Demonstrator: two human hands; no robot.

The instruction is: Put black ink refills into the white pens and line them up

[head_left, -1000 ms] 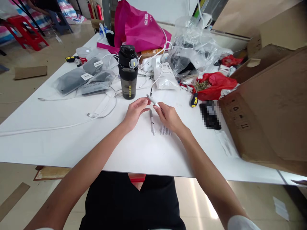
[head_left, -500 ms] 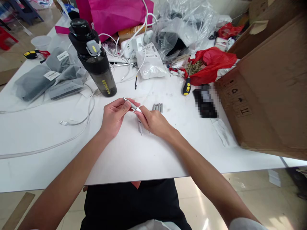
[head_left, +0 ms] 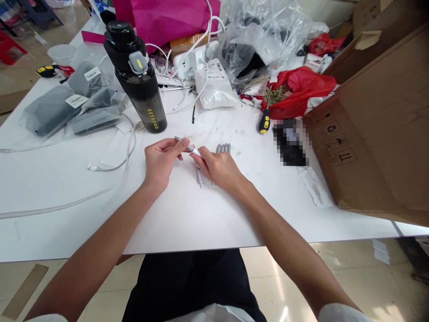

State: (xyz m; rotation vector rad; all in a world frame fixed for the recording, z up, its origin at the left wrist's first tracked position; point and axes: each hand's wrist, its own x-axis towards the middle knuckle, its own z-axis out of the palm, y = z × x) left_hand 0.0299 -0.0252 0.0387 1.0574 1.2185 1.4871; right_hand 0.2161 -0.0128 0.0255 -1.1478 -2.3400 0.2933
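Between my two hands, above the white table [head_left: 201,219], is a grey-and-white pen [head_left: 195,151]. My left hand [head_left: 163,160] pinches its grey tip end between thumb and fingers. The white end is gripped by my right hand [head_left: 219,167], whose fingers are closed round it. Under and beside my right hand lie several grey-tipped pens [head_left: 224,148] in a row, mostly hidden by the hand. Another pen [head_left: 200,176] lies on the table just below the held one, partly covered.
A black bottle [head_left: 142,89] stands behind my left hand, near bagged dark items [head_left: 56,112] and a white cable [head_left: 95,167]. A screwdriver [head_left: 264,120] and a pixelated dark object [head_left: 291,142] lie to the right, beside a cardboard box [head_left: 382,134]. Plastic bags and a power strip crowd the back.
My left thumb has shifted along the pen's grey part, and its fingers look slightly rearranged. Both hands still hold the pen. The whole view has moved slightly.
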